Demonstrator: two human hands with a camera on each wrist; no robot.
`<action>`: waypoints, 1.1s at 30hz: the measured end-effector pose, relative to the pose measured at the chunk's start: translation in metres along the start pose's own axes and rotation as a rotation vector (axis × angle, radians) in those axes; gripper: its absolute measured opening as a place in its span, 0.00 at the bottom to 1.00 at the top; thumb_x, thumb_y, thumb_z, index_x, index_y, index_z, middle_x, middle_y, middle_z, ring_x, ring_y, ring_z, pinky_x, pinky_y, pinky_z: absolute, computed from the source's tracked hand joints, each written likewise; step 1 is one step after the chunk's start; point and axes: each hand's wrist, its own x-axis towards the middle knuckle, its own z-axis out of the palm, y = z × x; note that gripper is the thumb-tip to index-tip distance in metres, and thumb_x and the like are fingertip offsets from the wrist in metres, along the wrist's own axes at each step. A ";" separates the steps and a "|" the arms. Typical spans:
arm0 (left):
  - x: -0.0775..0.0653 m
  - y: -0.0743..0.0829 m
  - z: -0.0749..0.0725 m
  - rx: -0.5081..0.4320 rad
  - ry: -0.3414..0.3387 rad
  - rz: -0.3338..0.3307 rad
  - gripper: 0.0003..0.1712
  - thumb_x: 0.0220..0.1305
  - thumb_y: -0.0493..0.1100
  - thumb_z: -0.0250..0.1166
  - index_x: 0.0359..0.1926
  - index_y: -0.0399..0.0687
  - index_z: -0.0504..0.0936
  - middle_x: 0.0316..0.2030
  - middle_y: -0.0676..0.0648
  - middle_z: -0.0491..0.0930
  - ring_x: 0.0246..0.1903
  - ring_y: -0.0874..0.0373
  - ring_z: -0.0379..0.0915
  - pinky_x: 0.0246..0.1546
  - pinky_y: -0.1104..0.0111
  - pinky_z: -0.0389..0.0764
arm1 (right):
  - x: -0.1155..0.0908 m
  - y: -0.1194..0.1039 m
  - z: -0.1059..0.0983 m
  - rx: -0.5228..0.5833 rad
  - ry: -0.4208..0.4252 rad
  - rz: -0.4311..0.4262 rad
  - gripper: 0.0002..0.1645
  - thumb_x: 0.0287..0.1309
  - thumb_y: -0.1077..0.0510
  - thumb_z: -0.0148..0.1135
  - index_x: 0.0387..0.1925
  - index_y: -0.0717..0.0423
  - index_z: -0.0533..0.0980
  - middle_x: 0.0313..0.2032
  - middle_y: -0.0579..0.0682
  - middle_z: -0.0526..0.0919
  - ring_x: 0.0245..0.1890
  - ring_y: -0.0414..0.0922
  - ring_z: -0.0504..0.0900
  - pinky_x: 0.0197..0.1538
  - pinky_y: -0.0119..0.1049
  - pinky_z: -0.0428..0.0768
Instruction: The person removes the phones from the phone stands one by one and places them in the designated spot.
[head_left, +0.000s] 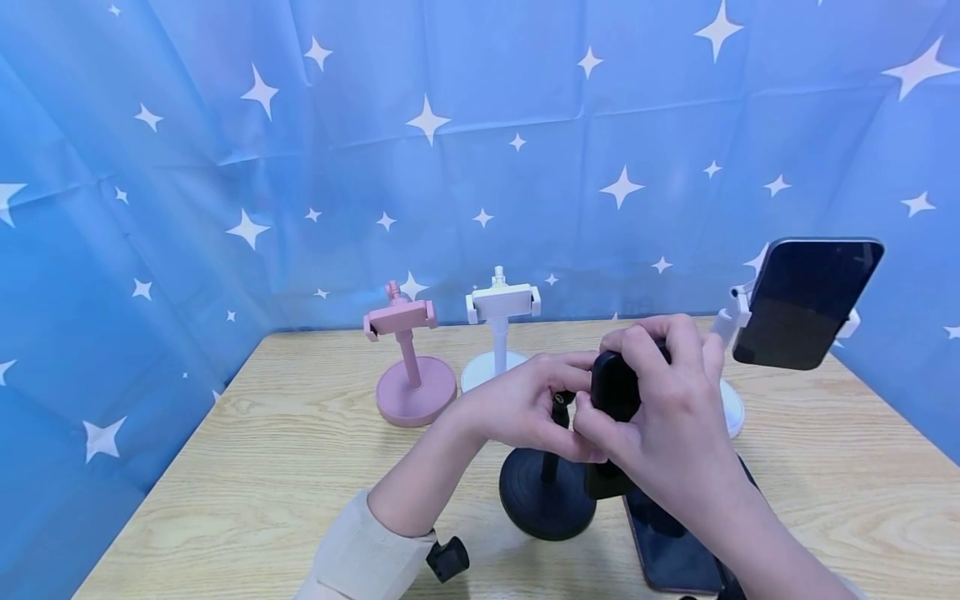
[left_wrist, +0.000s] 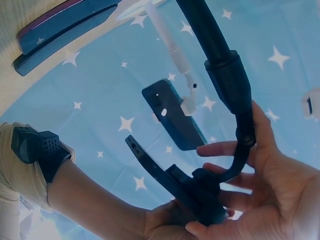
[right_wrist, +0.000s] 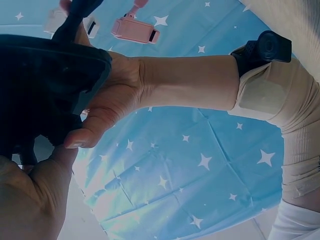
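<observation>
A black phone point(head_left: 617, 387) sits at the clamp point(left_wrist: 200, 187) of a black phone stand, tilted over it. My left hand point(head_left: 528, 406) grips the stand's clamp, fingers behind it and thumb in front, near the bent neck point(left_wrist: 242, 142). From the other side my right hand point(head_left: 675, 408) holds the phone, its fingers curled over the upper end and its thumb at the near side. In the left wrist view the phone's edge with a port shows, while the right hand point(left_wrist: 167, 220) is partly hidden behind the clamp. The stand's round base point(head_left: 547, 496) rests on the table.
A pink stand point(head_left: 416, 387) and a white stand point(head_left: 501, 304) stand at the back of the wooden table point(head_left: 247, 467). On the right another white stand point(head_left: 731, 408) carries a phone point(head_left: 810, 300). A dark phone point(head_left: 671, 542) lies flat below my right forearm.
</observation>
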 end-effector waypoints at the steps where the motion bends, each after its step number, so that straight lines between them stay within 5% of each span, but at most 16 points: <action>1: 0.000 0.000 0.000 -0.003 0.001 -0.004 0.11 0.47 0.28 0.66 0.35 0.31 0.79 0.43 0.41 0.72 0.45 0.62 0.66 0.50 0.69 0.73 | 0.000 0.000 0.000 0.000 -0.002 0.002 0.19 0.30 0.59 0.60 0.32 0.61 0.70 0.37 0.64 0.67 0.38 0.57 0.63 0.36 0.52 0.54; 21: 0.001 -0.001 -0.001 -0.005 -0.014 -0.004 0.13 0.48 0.28 0.65 0.39 0.30 0.79 0.45 0.40 0.71 0.47 0.62 0.65 0.52 0.69 0.72 | -0.004 0.008 0.000 0.007 -0.027 0.023 0.18 0.34 0.58 0.59 0.34 0.58 0.71 0.37 0.62 0.67 0.39 0.57 0.62 0.36 0.51 0.55; 24: -0.001 -0.002 -0.002 0.017 -0.030 0.014 0.18 0.48 0.28 0.65 0.43 0.28 0.78 0.45 0.40 0.72 0.47 0.62 0.66 0.52 0.69 0.71 | -0.007 0.012 -0.005 0.054 -0.077 0.062 0.19 0.34 0.60 0.64 0.34 0.56 0.72 0.36 0.55 0.67 0.37 0.50 0.64 0.39 0.45 0.62; 29: -0.008 -0.006 -0.002 0.028 -0.033 0.015 0.26 0.47 0.28 0.65 0.51 0.26 0.74 0.46 0.40 0.73 0.47 0.64 0.67 0.52 0.69 0.71 | -0.011 0.013 -0.013 0.097 -0.158 0.105 0.24 0.30 0.62 0.70 0.36 0.55 0.72 0.36 0.46 0.67 0.38 0.41 0.63 0.27 0.28 0.69; 33: -0.008 -0.006 -0.001 0.038 -0.023 -0.005 0.27 0.47 0.29 0.65 0.52 0.28 0.74 0.46 0.42 0.72 0.47 0.64 0.67 0.52 0.70 0.71 | -0.012 0.016 -0.013 0.088 -0.166 0.104 0.25 0.30 0.61 0.71 0.37 0.56 0.73 0.38 0.47 0.68 0.41 0.42 0.64 0.29 0.27 0.69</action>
